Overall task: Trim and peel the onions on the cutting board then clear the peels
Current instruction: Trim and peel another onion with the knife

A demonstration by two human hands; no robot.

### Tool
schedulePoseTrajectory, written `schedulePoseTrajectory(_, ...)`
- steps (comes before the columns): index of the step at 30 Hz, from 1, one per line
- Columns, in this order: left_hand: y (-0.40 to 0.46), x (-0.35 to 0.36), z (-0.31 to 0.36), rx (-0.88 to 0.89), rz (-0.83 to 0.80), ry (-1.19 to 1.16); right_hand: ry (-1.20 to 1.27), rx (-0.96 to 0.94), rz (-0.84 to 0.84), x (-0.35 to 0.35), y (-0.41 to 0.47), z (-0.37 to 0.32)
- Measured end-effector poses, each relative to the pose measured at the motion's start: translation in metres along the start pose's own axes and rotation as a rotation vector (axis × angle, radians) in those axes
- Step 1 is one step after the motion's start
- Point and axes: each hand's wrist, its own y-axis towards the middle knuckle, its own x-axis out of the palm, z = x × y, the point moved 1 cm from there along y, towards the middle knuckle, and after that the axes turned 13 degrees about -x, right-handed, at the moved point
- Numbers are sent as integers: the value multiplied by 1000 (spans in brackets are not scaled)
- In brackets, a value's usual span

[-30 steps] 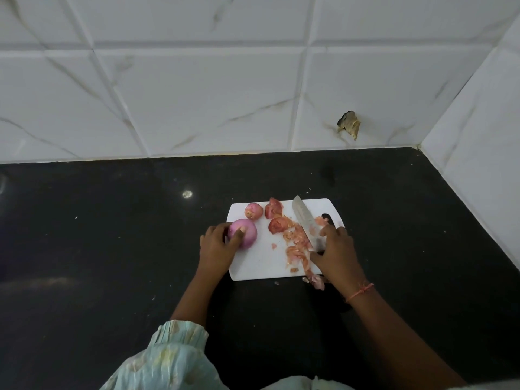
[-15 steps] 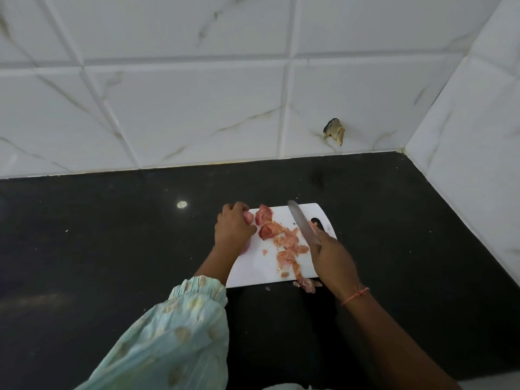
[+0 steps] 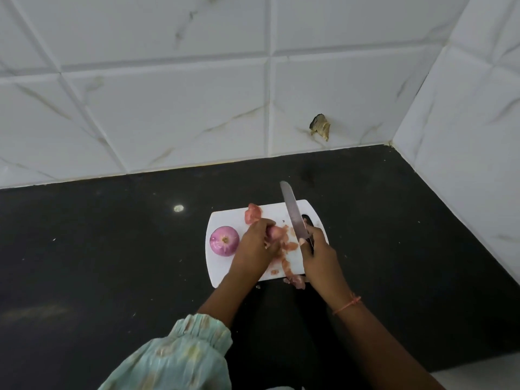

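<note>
The left hand curls round a small onion mid-board, its pink end poking out toward the knife; a peeled, glossy round onion sits just left of that hand on the white cutting board; papery peels lie between the hands; the right hand grips the knife, whose steel blade points away, nearest the held onion.
</note>
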Motion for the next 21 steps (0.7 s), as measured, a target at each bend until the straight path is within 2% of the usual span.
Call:
schedulePoseTrajectory(3, 2, 15, -8, -12, 31, 22, 66, 63, -43, -3, -3, 3)
schedulePoseTrajectory(7, 4, 23, -18, 26, 81, 30, -25, 59, -69, -3, -9, 5)
schedulePoseTrajectory(13, 4, 27, -23, 69, 67, 27, -125, 0, -56, 0, -16, 3)
schedulePoseTrajectory(21, 3, 28, -26, 49, 61, 33, -323, 38, -172, 4, -11, 3)
